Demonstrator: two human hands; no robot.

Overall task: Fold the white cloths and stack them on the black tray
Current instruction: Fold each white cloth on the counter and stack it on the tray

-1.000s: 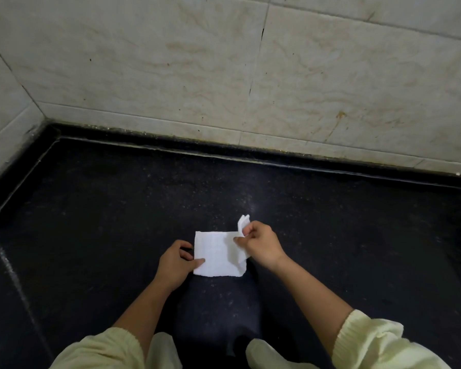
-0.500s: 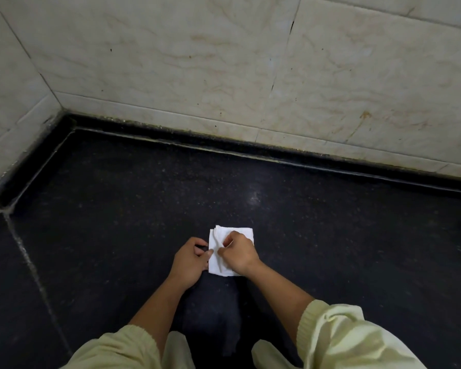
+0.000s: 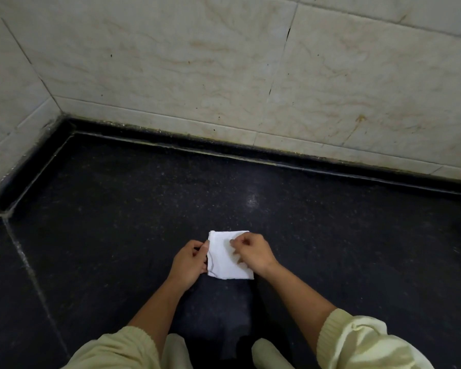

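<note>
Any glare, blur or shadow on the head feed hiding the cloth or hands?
Head view: dim but usable, the white cloth bright against the black surface. Head view: a small glare patch sits beyond the cloth, not on it. Head view: motion smears the right hand at its fingers; the left hand is crisp. Head view: the person's shadow lies below the cloth, not over it.

Head-worn view, downward, near floor (image 3: 330, 235)
</note>
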